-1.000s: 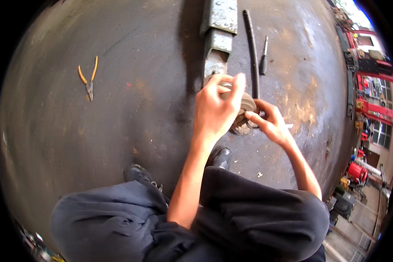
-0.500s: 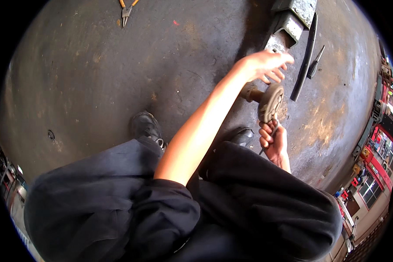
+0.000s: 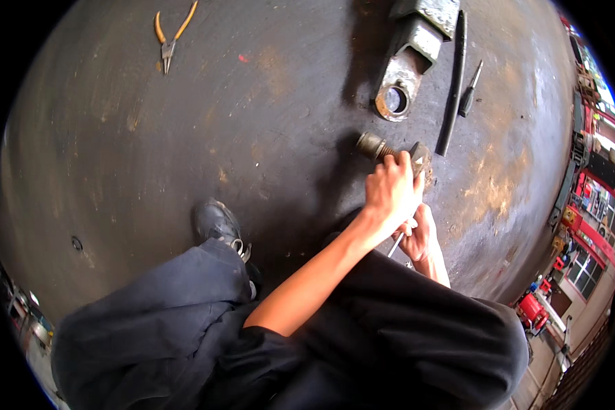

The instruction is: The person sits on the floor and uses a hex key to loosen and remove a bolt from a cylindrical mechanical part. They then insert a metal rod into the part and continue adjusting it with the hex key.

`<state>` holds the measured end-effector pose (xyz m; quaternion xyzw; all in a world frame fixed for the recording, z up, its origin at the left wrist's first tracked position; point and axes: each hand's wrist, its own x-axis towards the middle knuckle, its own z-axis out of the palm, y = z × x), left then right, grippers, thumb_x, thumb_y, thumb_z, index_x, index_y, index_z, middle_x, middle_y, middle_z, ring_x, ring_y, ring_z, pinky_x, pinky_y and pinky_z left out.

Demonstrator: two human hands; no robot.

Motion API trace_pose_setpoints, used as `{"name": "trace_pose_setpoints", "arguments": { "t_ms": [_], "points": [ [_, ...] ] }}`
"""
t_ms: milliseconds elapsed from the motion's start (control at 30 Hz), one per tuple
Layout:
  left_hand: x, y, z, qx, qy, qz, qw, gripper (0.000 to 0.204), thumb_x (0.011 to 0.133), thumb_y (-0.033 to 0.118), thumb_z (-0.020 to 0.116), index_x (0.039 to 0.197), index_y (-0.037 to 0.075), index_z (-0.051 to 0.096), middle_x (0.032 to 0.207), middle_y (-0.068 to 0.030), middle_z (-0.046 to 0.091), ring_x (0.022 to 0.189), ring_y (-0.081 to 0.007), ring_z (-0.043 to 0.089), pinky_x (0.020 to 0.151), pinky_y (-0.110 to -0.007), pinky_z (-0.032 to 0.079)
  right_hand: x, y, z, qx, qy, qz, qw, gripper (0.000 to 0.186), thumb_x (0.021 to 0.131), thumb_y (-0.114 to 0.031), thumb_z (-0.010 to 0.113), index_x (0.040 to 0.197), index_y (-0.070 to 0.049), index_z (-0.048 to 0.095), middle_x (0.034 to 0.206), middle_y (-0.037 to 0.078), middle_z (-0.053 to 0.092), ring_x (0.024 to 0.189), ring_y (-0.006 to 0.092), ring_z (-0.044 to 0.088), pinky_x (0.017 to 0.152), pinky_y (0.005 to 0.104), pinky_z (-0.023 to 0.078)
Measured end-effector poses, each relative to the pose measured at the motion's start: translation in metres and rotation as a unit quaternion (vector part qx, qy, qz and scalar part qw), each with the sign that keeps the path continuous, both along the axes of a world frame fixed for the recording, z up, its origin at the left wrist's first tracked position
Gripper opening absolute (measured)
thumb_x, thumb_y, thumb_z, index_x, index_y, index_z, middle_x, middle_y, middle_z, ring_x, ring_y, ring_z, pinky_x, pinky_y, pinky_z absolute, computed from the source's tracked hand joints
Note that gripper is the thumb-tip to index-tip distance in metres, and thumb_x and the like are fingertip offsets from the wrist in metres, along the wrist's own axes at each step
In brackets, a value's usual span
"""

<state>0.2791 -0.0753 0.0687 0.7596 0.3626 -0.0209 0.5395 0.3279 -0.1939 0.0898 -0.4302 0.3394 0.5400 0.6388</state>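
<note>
My left hand (image 3: 391, 190) is closed over a heavy, worn metal part (image 3: 422, 160) with a rounded head. Its threaded shank ends in a cylindrical collar (image 3: 372, 145), which points to the upper left. Just below and behind is my right hand (image 3: 422, 234), partly hidden by the left. Its fingers are closed on a thin metal rod (image 3: 395, 245), whose lower end sticks out toward my knee; what its other end touches is hidden. Beyond the hands, a steel bar with a round eye (image 3: 408, 80) lies on the floor.
Right of the bar lie a long black rod (image 3: 452, 92) and a black-handled screwdriver (image 3: 470, 92). Orange-handled pliers (image 3: 168, 49) rest at the far left. A small dark ring (image 3: 76, 243) lies left of my shoe (image 3: 216, 220). Shelves with red equipment (image 3: 533, 311) line the right edge.
My left hand has come down from near the steel bar and closed on the metal part. The bar's eye is now uncovered. My right hand still holds the thin rod.
</note>
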Motion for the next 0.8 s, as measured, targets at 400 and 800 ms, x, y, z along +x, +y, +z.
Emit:
{"name": "trace_pose_setpoints", "arguments": {
  "t_ms": [400,800],
  "points": [
    [-0.019,0.011,-0.017,-0.014,-0.176,0.136,0.975,0.043,0.094,0.036,0.064,0.099,-0.006,0.055,0.088,-0.0294,0.066,0.080,-0.0488,0.066,0.067,-0.053,0.054,-0.014,0.038,0.031,-0.069,-0.204,0.079,0.973,0.039,0.107,-0.036,0.044,0.074,-0.018,0.036,0.058,-0.009,0.026,0.045,0.0036,0.019,0.039,0.0223,0.016],
    [-0.025,0.011,-0.027,-0.042,-0.248,0.234,0.939,0.038,0.098,0.030,0.060,0.086,-0.005,0.054,0.073,-0.0291,0.063,0.064,-0.0441,0.063,0.054,-0.046,0.046,-0.009,0.058,0.061,-0.010,-0.096,0.083,0.992,0.036,0.109,-0.035,0.038,0.079,-0.016,0.038,0.061,-0.007,0.025,0.048,0.0061,0.023,0.043,0.0240,0.022]
  ]
}}
